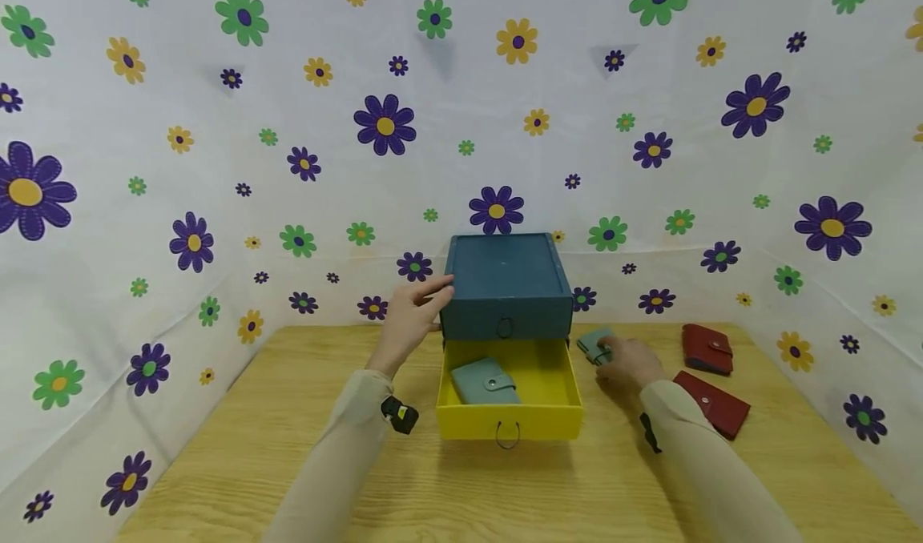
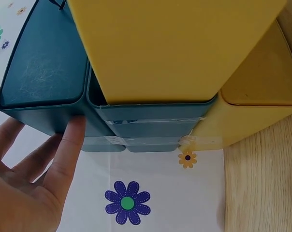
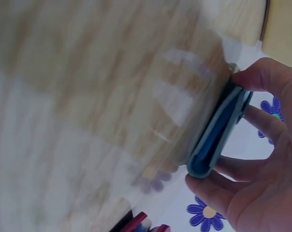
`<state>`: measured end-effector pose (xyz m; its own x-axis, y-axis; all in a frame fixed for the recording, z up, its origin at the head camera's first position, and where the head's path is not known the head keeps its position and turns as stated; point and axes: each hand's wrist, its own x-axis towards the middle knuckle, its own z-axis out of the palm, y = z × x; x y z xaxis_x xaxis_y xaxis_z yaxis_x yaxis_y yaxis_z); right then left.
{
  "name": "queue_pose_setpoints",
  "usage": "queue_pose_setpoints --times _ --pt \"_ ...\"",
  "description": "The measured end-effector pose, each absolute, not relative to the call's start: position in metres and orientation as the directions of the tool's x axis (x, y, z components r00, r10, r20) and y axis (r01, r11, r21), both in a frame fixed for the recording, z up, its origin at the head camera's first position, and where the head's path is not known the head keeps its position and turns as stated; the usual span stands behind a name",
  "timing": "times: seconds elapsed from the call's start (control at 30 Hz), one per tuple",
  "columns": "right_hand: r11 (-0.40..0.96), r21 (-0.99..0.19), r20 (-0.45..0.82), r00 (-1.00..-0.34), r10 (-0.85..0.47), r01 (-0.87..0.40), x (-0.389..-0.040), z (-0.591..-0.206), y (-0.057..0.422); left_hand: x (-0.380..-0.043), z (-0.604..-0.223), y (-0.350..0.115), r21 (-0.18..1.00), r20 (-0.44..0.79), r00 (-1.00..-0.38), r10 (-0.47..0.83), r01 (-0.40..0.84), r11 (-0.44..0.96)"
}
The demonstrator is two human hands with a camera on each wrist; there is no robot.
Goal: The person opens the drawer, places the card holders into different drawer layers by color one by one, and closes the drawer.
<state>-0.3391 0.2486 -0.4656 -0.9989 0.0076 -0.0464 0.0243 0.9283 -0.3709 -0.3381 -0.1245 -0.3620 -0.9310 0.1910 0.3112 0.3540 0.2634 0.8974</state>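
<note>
A small drawer cabinet [image 1: 505,267] with a dark blue top section stands at the back of the table. Below that section, a yellow drawer [image 1: 461,423] is pulled out, holding a light teal snap wallet [image 1: 474,383]. My left hand [image 1: 413,319] touches the cabinet's left side near the top, its fingers [image 2: 71,140] extended against the blue wall. To the right of the cabinet, my right hand [image 1: 634,363] pinches a second light teal wallet [image 3: 216,133] between thumb and fingers. In the right wrist view this wallet shows edge-on, with a blue inside.
Two red snap wallets lie at the right of the table: one farther back [image 1: 703,347], the other [image 1: 724,411] partly behind my right forearm. A white flower-print cloth [image 1: 461,86] hangs behind and around the wooden table [image 1: 274,415].
</note>
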Motion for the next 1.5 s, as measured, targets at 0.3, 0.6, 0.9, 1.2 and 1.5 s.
queue_pose_setpoints --times 0.3,0.6,0.9,1.2,1.5 --pt "0.939 -0.343 -0.021 -0.999 -0.038 -0.029 -0.332 -0.469 0.244 -0.335 -0.364 -0.127 0.902 0.294 -0.940 0.175 0.333 0.274" --pt "0.943 -0.332 -0.023 -0.999 -0.030 -0.021 -0.327 -0.472 0.244 -0.333 -0.367 -0.126 0.915 0.275 -0.945 0.176 0.313 0.255" --pt "0.945 -0.327 -0.003 -0.999 -0.032 -0.029 -0.325 -0.462 0.244 -0.336 -0.360 -0.123 0.911 0.296 -0.939 0.177 0.334 0.244" --pt "0.943 -0.329 0.011 -0.998 -0.056 -0.057 -0.321 -0.464 0.240 -0.332 -0.360 -0.125 0.916 0.271 -0.945 0.183 0.311 0.253" --pt "0.933 -0.351 0.040 -0.997 -0.068 -0.077 -0.322 -0.459 0.242 -0.335 -0.359 -0.124 0.909 0.294 -0.940 0.173 0.331 0.255"
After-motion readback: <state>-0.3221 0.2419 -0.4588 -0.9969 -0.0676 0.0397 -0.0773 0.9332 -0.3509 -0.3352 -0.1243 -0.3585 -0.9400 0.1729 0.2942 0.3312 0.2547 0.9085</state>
